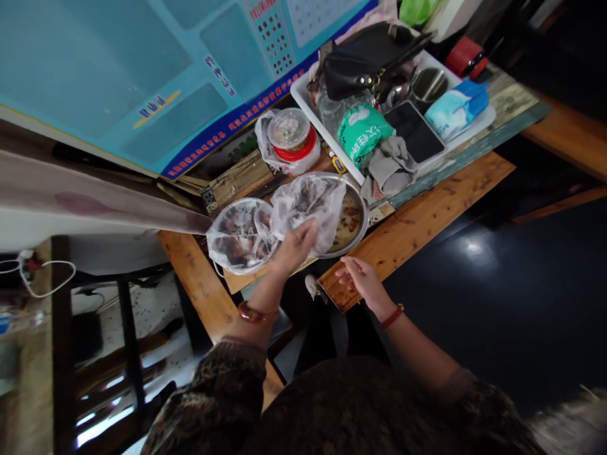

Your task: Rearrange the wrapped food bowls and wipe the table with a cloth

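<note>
My left hand (298, 245) is closed on a clear plastic bag (310, 205), which bulges over part of a metal bowl (364, 218). Inside that bowl is pale, soupy food with brown and reddish pieces. Left of the bag, a second bowl or dish (241, 237) is wrapped in clear plastic, with dark food showing through. My right hand (358, 276) hovers over the wooden bench near the metal bowl, fingers loosely curled and apart, with nothing in them.
Behind the bowls stand stacked round food tubs (290, 136) in a bag. A white tray (353, 165) holds a black handbag (360, 60), a green packet (364, 131), a phone (415, 131), a grey cloth (391, 165) and tissues (458, 109). Wooden benches (427, 218) line the table.
</note>
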Tool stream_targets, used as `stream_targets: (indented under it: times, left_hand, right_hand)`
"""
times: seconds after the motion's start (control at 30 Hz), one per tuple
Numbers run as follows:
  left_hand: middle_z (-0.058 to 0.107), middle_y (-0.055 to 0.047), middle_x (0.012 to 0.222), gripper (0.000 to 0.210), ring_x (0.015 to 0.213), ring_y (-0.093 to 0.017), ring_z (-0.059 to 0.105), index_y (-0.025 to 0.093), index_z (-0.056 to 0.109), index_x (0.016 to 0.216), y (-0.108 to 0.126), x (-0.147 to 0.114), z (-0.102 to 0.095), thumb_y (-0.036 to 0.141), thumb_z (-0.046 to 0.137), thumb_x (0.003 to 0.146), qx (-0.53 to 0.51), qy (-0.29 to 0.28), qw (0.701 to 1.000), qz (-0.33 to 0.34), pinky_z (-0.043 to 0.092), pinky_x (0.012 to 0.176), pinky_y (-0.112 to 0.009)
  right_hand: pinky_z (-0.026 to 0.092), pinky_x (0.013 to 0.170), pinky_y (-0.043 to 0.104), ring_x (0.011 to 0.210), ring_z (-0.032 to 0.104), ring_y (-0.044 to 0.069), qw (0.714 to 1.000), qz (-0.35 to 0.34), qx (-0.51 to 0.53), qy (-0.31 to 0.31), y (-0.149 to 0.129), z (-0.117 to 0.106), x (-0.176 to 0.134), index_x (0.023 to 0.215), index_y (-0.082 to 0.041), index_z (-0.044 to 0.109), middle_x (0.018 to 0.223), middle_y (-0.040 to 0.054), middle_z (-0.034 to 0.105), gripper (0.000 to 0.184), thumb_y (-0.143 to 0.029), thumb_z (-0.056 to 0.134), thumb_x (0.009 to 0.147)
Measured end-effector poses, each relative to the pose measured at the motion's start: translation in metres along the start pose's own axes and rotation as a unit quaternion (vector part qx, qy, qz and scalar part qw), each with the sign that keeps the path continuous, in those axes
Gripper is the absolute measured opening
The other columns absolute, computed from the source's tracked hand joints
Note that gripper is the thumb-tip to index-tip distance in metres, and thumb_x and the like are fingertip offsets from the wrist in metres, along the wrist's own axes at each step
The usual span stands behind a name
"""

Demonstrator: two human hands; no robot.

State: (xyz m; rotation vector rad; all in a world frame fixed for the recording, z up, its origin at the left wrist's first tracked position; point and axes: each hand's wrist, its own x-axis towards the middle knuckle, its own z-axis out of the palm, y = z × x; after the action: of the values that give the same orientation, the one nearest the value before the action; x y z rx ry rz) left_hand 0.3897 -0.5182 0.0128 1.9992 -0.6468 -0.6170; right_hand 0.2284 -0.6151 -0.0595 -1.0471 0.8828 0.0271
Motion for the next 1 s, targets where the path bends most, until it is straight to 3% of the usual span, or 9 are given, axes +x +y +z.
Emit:
stream_targets:
  times: [0.13, 0.23, 0.37, 0.47, 0.57, 0.77, 1.0]
  left_hand:
    - [0.072, -0.008, 0.098, 0.028, 0.092, -0.022, 0.067, 0.021, 0.069, 0.109, -0.011, -0.02, 0.028, 0.035, 0.055, 0.09, 0.07, -0.029, 0.995, 0.069, 0.051, 0.088, -0.034]
    - [0.071, -0.014, 0.104, 0.031, 0.094, -0.028, 0.068, 0.019, 0.067, 0.114, -0.014, -0.03, 0.046, 0.032, 0.051, 0.091, 0.17, -0.061, 0.981, 0.078, 0.052, 0.088, -0.039]
    - [0.066, -0.023, 0.111, 0.046, 0.105, -0.037, 0.064, 0.01, 0.055, 0.133, -0.019, -0.041, 0.059, 0.027, 0.053, 0.09, 0.262, -0.114, 0.955, 0.076, 0.05, 0.092, -0.048]
    - [0.063, -0.025, 0.122, 0.059, 0.115, -0.036, 0.06, 0.008, 0.041, 0.144, -0.027, -0.053, 0.063, 0.023, 0.053, 0.088, 0.248, -0.119, 0.958, 0.08, 0.046, 0.1, -0.049]
    - [0.06, -0.024, 0.13, 0.061, 0.12, -0.034, 0.058, 0.009, 0.037, 0.146, -0.038, -0.067, 0.067, 0.02, 0.053, 0.087, 0.207, -0.089, 0.972, 0.061, 0.045, 0.104, -0.047]
    - [0.063, -0.021, 0.127, 0.051, 0.123, -0.035, 0.056, 0.015, 0.055, 0.133, -0.049, -0.086, 0.082, 0.016, 0.055, 0.082, 0.17, -0.058, 0.981, 0.069, 0.039, 0.111, -0.048]
    - [0.064, -0.015, 0.131, 0.056, 0.128, -0.036, 0.054, 0.023, 0.059, 0.129, -0.053, -0.092, 0.091, 0.014, 0.056, 0.075, 0.08, -0.023, 0.995, 0.055, 0.028, 0.118, -0.047]
  right_hand:
    - [0.048, 0.051, 0.021, 0.068, 0.065, 0.014, 0.994, -0.105, -0.02, 0.026, -0.032, -0.008, 0.007, 0.101, -0.02, 0.066, 0.087, 0.0034, 0.071, 0.04, -0.055, 0.059, 0.083]
    - [0.051, 0.056, 0.024, 0.074, 0.065, 0.016, 0.991, -0.123, -0.045, 0.013, -0.049, 0.002, 0.024, 0.096, -0.02, 0.068, 0.088, 0.0021, 0.07, 0.04, -0.054, 0.067, 0.076]
    - [0.047, 0.053, 0.021, 0.066, 0.06, 0.014, 0.99, -0.125, -0.033, 0.063, -0.049, 0.014, 0.042, 0.08, -0.018, 0.065, 0.072, -0.001, 0.066, 0.032, -0.045, 0.076, 0.066]
    - [0.048, 0.053, 0.021, 0.062, 0.062, 0.013, 0.992, -0.089, 0.051, 0.079, -0.041, 0.009, 0.043, 0.077, -0.019, 0.059, 0.07, -0.0029, 0.065, 0.034, -0.044, 0.077, 0.063]
    - [0.05, 0.053, 0.023, 0.06, 0.065, 0.013, 0.99, -0.058, 0.084, 0.095, -0.032, -0.001, 0.038, 0.083, -0.021, 0.057, 0.071, -0.0046, 0.065, 0.041, -0.047, 0.079, 0.06]
    - [0.044, 0.046, 0.02, 0.051, 0.061, 0.011, 0.984, -0.097, 0.006, 0.146, -0.012, -0.009, 0.039, 0.081, -0.021, 0.054, 0.061, -0.0075, 0.058, 0.035, -0.048, 0.072, 0.067]
    - [0.052, 0.054, 0.023, 0.048, 0.052, 0.008, 0.985, -0.114, 0.094, 0.088, -0.012, -0.009, 0.04, 0.074, -0.022, 0.047, 0.053, -0.0122, 0.046, 0.028, -0.039, 0.069, 0.07]
